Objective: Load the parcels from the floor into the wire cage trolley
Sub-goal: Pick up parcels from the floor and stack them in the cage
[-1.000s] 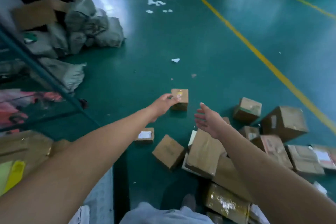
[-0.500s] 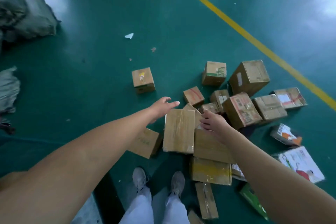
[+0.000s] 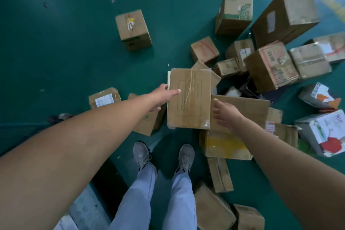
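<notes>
The flat box lies on top of the pile, just beyond the feet. The left hand touches its left edge with straight fingers; the right hand is spread beside its right edge. It looks stiff and light, with slippery tape; the two side edges should be taken.

Bare green floor lies open to the left, with only a lone small box standing there. To the right, crowded cardboard parcels touch and overlap, leaving only narrow gaps. Two shoes stand just beside the heap's near edge.
</notes>
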